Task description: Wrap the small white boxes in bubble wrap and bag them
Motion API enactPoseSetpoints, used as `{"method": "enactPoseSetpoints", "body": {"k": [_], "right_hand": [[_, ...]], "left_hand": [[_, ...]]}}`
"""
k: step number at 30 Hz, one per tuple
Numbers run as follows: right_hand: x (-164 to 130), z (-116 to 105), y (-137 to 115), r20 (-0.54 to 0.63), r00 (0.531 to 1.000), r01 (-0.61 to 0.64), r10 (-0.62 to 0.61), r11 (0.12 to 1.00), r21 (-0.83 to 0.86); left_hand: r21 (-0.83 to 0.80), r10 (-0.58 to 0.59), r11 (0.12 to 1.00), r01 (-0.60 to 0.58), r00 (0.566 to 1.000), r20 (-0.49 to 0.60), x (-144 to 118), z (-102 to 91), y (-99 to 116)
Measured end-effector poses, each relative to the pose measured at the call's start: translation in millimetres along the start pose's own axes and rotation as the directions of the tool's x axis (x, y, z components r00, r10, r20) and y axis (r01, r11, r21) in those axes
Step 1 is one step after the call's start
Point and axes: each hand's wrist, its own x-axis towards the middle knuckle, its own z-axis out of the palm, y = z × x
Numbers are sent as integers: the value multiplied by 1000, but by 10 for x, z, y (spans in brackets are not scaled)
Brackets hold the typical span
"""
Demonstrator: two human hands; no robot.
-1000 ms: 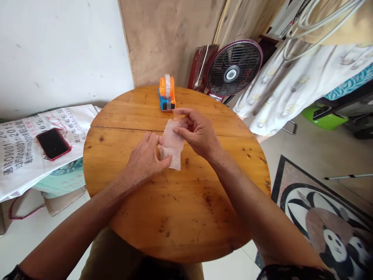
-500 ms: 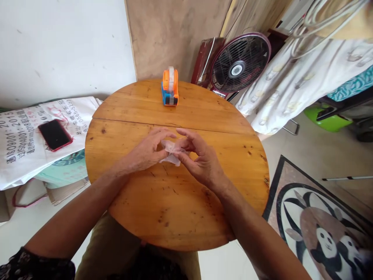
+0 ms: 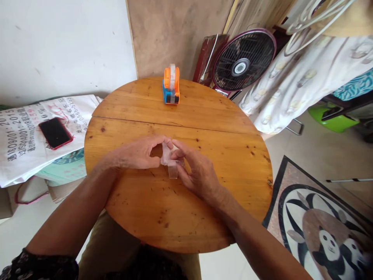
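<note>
Between both hands, seemingly translucent folded wrapper (image 3: 171,160)

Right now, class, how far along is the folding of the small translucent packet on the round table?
Done: the translucent packet is already folded small. In hand: the left hand and right hand both pinch it on the wooden table. Left: no tape shows on it; the tape dispenser stands untouched at the far edge.

Packet (image 3: 170,161): small and translucent; its contents could not be told, and fingers hid its upper part.
Sack (image 3: 26,136): cut off by the left edge; its print was only partly readable.
Rug (image 3: 323,225): cut off at the lower right corner.
</note>
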Motion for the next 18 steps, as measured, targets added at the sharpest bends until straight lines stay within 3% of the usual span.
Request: {"method": "enactPoseSetpoints", "body": {"k": [2, 5, 10, 14, 18], "right_hand": [[-24, 2, -8, 3, 999, 40, -40, 997, -63], [-62, 17, 21, 5, 992, 124, -124, 985, -121], [-130, 76, 126, -3, 974, 224, -226, 966, -127], [-133, 79, 162, -14, 982, 186, -187, 980, -68], [-14, -41, 202, -28, 997, 70, -67, 987, 144]], "left_hand": [[122, 30, 992, -41, 996, 89, -31, -40, -32], [258, 48, 963, -80, 990, 131, -40, -14, -100], [342, 138, 926, -162, 986, 94, 28, 106, -218], [293, 195, 937, -192, 981, 19, 78, 138, -219], [141, 88, 987, -77, 993, -76, 91, 138, -107]]}}
